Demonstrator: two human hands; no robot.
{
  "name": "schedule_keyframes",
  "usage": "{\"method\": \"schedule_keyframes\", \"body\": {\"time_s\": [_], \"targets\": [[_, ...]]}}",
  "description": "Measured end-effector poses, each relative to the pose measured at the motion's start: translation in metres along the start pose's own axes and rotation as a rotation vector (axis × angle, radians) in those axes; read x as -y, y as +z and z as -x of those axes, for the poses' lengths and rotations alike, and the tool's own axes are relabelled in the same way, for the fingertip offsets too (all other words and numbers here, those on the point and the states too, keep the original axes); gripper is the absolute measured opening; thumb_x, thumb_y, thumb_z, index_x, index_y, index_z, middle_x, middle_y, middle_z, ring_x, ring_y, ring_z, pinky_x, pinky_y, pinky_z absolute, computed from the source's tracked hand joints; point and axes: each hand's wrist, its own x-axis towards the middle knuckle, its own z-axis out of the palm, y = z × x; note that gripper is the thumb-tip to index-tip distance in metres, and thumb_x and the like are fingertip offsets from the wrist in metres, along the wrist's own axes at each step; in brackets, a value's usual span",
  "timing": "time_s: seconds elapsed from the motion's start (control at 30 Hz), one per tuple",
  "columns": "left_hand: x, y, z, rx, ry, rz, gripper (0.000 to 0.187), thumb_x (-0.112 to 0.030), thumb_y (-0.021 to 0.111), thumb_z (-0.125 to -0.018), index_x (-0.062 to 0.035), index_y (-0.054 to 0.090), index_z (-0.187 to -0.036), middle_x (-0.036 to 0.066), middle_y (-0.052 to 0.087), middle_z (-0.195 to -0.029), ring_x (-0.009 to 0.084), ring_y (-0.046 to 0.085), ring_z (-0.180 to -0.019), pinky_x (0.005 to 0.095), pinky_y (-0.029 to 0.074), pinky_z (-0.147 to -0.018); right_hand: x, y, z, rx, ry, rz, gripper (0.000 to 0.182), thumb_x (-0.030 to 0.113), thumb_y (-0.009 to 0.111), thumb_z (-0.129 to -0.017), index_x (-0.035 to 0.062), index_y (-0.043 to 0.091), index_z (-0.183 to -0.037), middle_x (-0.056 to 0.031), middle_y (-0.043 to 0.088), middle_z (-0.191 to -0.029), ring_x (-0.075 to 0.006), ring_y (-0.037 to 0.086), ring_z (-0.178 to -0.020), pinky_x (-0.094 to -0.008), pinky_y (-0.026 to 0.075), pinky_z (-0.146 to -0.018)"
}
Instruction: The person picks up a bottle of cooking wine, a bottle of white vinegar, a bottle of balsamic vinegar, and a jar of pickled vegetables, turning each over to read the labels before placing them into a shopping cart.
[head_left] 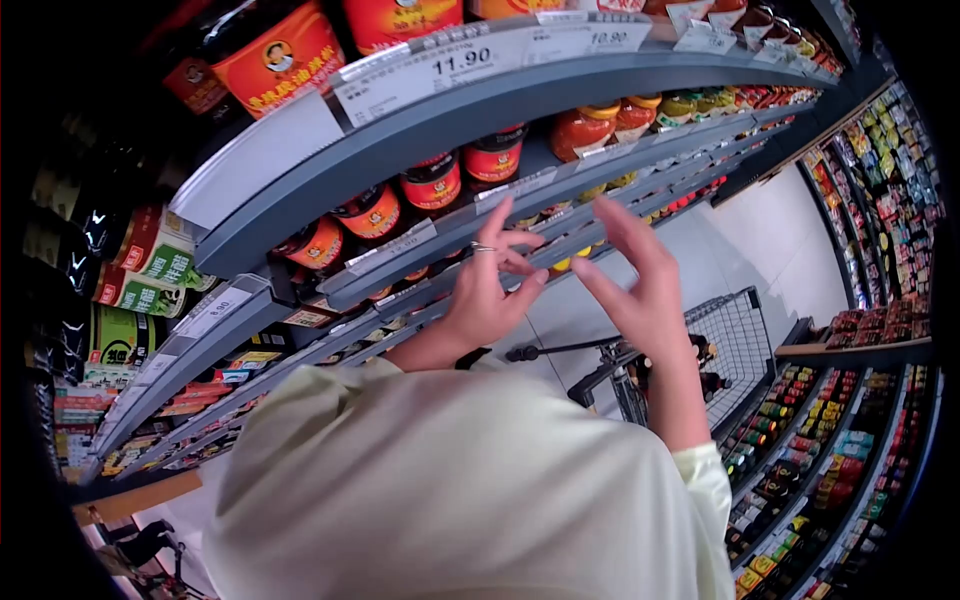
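My left hand (490, 285), with a ring on one finger, is raised in front of the shelf with its fingers apart and nothing in it. Facing it, my right hand (635, 280) is also empty, thumb and fingers spread. A small gap separates the two hands. Just beyond my left hand, red-labelled sauce jars with dark lids (432, 184) stand in a row on the shelf. Farther right on that shelf are jars of orange-red sauce (583, 130). Neither hand visibly touches a jar.
A wire shopping cart (735, 340) with dark bottles in it stands on the pale floor (790, 230) beyond my right arm. Price tags line the shelf edge (460, 65). More stocked shelves (830, 440) rise at the right. Green-and-red packages (150, 262) are at the left.
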Motion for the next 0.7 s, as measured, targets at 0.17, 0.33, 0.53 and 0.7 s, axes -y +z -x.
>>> {"method": "schedule_keyframes", "body": {"time_s": [0.17, 0.33, 0.53, 0.7], "targets": [[-0.006, -0.011, -0.012, -0.087, -0.109, 0.161, 0.088, -0.004, 0.061, -0.087, -0.0016, -0.002, -0.149, 0.014, 0.063, -0.101, 0.0143, 0.063, -0.078, 0.0273, 0.051, -0.074, -0.004, 0.059, -0.087, -0.028, -0.090, -0.209, 0.054, 0.018, 0.079, -0.074, -0.0023, 0.056, -0.118, -0.0148, 0.062, -0.117, -0.0206, 0.060, -0.108, -0.0333, 0.047, -0.094], [-0.009, -0.014, -0.018, -0.079, -0.162, 0.191, 0.090, -0.005, 0.060, -0.089, -0.0035, -0.007, -0.149, 0.014, 0.065, -0.099, 0.0149, 0.063, -0.079, 0.0268, 0.050, -0.073, -0.007, 0.078, -0.111, -0.036, 0.006, -0.111, 0.058, 0.023, 0.082, -0.067, -0.0025, 0.055, -0.111, -0.0160, 0.067, -0.101, -0.0255, 0.065, -0.095, -0.0333, 0.051, -0.084], [-0.005, -0.008, -0.017, -0.080, -0.178, 0.233, 0.091, -0.007, 0.061, -0.090, -0.0054, -0.008, -0.149, 0.014, 0.065, -0.101, 0.0117, 0.062, -0.075, 0.0240, 0.050, -0.067, -0.018, 0.078, -0.094, -0.324, 0.049, -0.448, 0.060, 0.021, 0.083, -0.069, -0.0035, 0.050, -0.113, -0.0136, 0.066, -0.103, -0.0190, 0.065, -0.092, -0.0306, 0.051, -0.082], [-0.020, -0.003, -0.015, 0.001, -0.149, 0.209, 0.085, -0.005, 0.056, -0.092, -0.0061, -0.007, -0.148, 0.020, 0.059, -0.111, 0.0164, 0.064, -0.085, 0.0297, 0.055, -0.078, -0.018, 0.059, -0.072, -0.595, 0.231, -0.795, 0.048, 0.015, 0.076, -0.080, -0.0015, 0.049, -0.116, -0.0091, 0.061, -0.103, -0.0145, 0.062, -0.090, -0.0281, 0.056, -0.070]]}}
